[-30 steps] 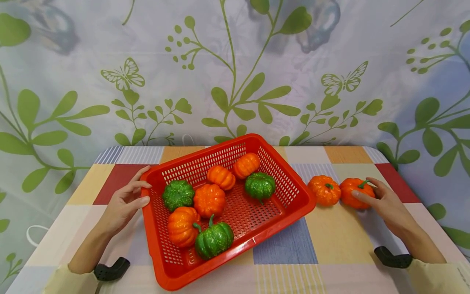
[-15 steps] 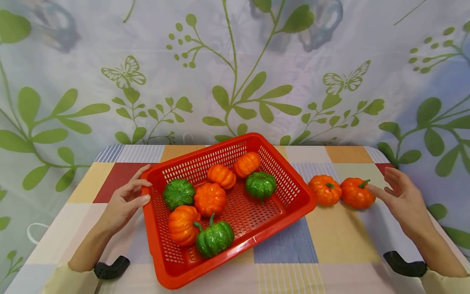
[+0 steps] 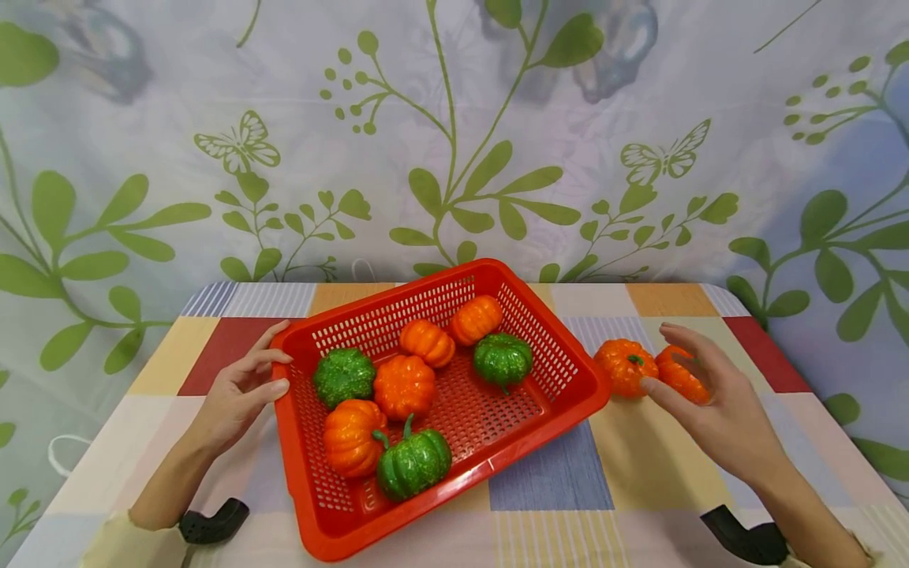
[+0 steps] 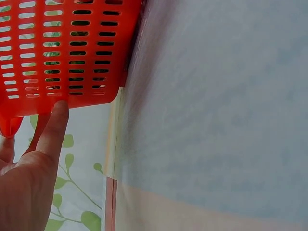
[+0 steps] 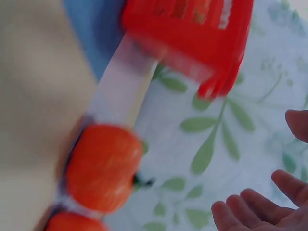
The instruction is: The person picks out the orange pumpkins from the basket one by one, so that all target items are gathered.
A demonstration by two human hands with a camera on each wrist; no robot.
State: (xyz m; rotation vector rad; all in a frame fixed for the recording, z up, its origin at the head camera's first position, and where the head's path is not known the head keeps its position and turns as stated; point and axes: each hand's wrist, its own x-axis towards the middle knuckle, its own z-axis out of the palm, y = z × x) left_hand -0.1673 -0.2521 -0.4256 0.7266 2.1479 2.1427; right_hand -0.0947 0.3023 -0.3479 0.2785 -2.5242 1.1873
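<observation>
A red plastic basket sits slanted on the table and contains several orange and green toy pumpkins, including a green one with a stem at the front. My left hand holds the basket's left rim; the left wrist view shows a finger against the perforated basket wall. Right of the basket, two orange pumpkins rest side by side: the nearer one, with a green stem, and the outer one. My right hand is over them, fingers spread and holding nothing, partly hiding the outer pumpkin.
A patchwork-patterned cloth covers the table. Behind it hangs a pale curtain printed with green leaves and butterflies. Black straps sit at both wrists.
My right hand let go of the outer orange pumpkin and drew back right, then came back left over the two pumpkins. My left hand and the basket have stayed put.
</observation>
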